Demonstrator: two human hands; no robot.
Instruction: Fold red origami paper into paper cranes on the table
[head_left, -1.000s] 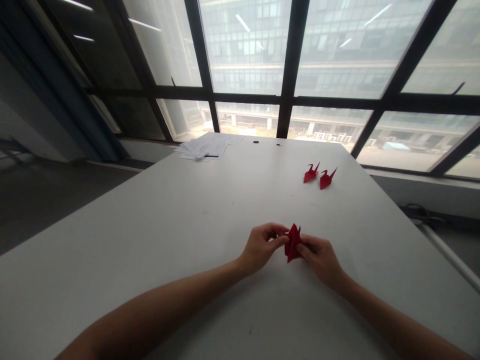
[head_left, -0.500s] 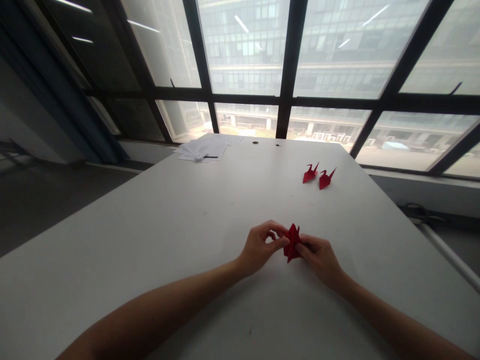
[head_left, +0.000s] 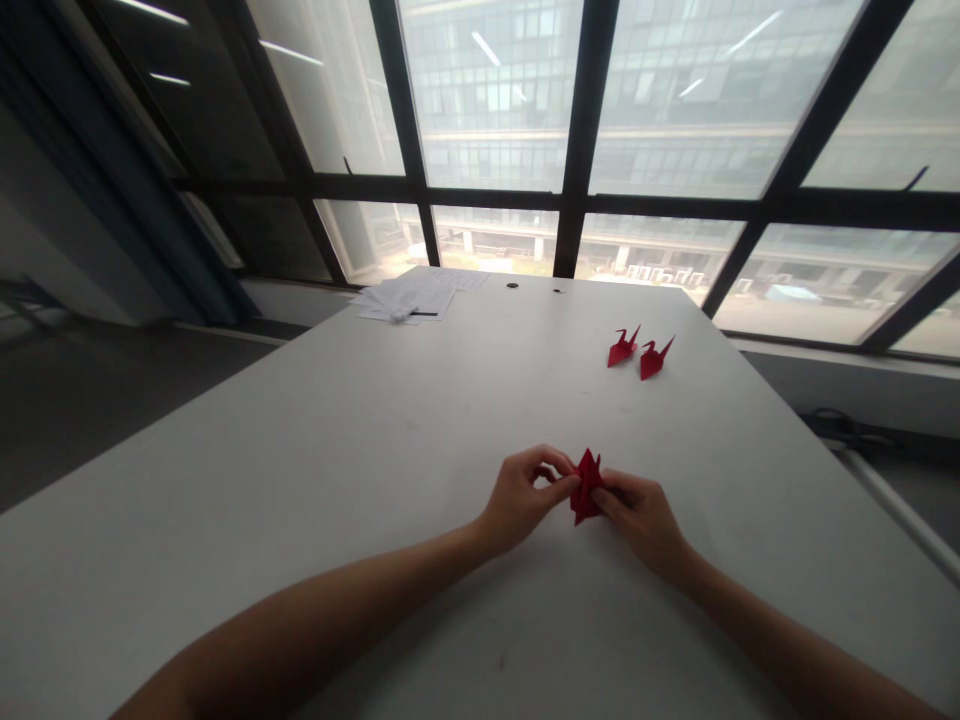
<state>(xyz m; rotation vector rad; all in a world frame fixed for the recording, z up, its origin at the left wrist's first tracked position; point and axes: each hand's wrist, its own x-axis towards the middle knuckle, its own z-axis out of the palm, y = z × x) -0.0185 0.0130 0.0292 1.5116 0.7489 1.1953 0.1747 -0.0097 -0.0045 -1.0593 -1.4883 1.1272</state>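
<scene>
Between my two hands, just above the white table (head_left: 360,440), is a red folded paper crane (head_left: 587,487), its pointed tips facing up and down. My left hand (head_left: 529,492) pinches its left edge with thumb and index finger. On the other side my right hand (head_left: 640,510) grips the crane's right part, thumb in front and fingers behind. Farther back on the table stand two finished-looking red paper cranes, a left one (head_left: 621,349) and a right one (head_left: 655,361), side by side and untouched.
Loose white papers (head_left: 412,292) lie at the table's far left, with a dark pen-like item (head_left: 424,314) on them. A small dark disc (head_left: 512,285) and a tiny dark object (head_left: 558,291) sit near the far edge. Large windows rise behind; a blue curtain (head_left: 142,190) hangs left.
My left thumb and index finger have closed slightly at the crane's left edge. Both hands stay in nearly the same place, and the view has shifted a little.
</scene>
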